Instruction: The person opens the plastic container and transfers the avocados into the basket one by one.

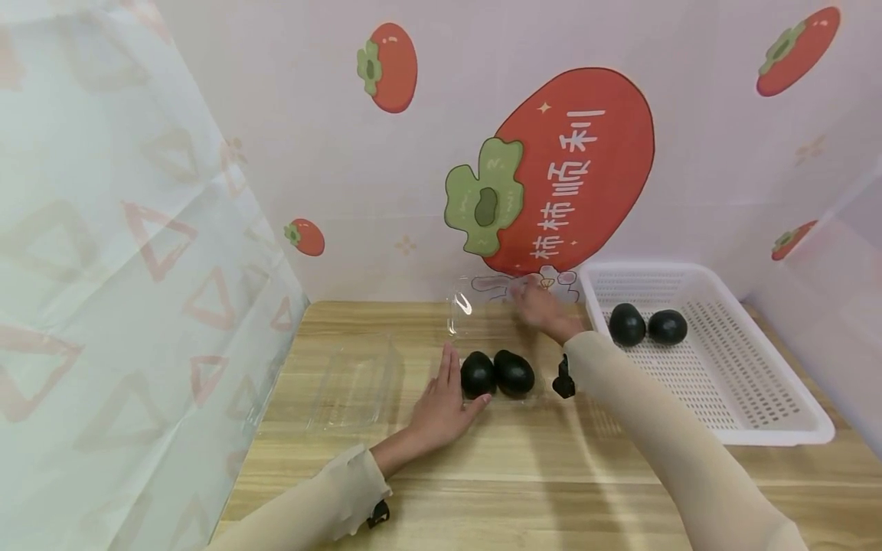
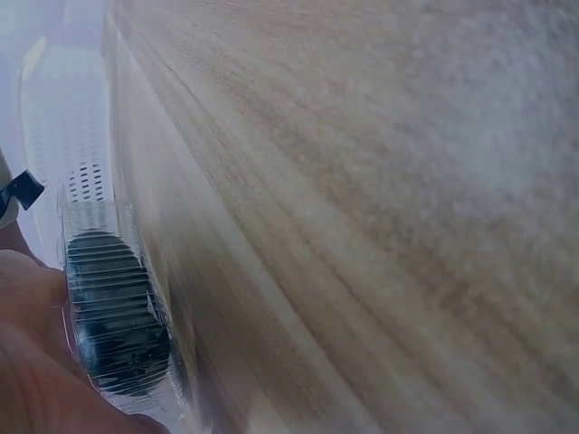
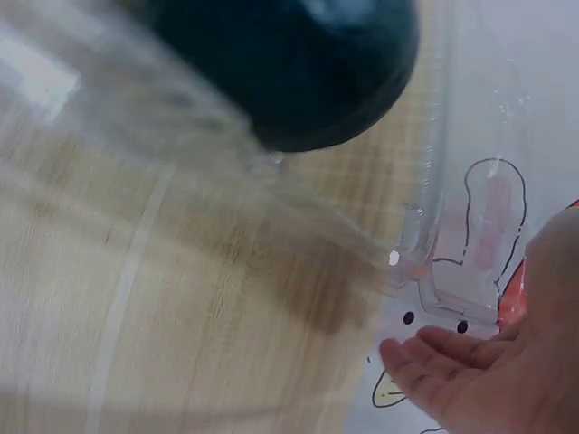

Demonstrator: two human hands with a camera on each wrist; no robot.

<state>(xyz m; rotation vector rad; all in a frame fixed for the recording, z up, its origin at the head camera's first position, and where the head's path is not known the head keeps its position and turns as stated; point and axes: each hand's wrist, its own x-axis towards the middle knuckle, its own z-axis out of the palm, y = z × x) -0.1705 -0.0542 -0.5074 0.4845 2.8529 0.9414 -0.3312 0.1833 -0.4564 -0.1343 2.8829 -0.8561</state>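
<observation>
Two dark, egg-shaped avocados (image 1: 478,375) lie side by side in a clear plastic clamshell box (image 2: 95,217) on the table. The box's clear lid (image 1: 463,304) stands raised at the back. My left hand (image 1: 441,409) rests against the box's left end, fingers straight and pointing away, thumb along the front near one avocado. In the left wrist view an avocado (image 2: 113,312) shows through the ribbed plastic. My right hand (image 1: 540,310) is at the lid's right side, with extended fingers beside its edge in the right wrist view; whether they touch is unclear.
A white perforated basket (image 1: 772,428) stands on the right, holding two more avocados (image 1: 648,327). Another clear plastic box (image 1: 354,386) sits on the wooden table (image 1: 496,490) at left. A patterned cloth wall (image 1: 386,168) rises behind the table.
</observation>
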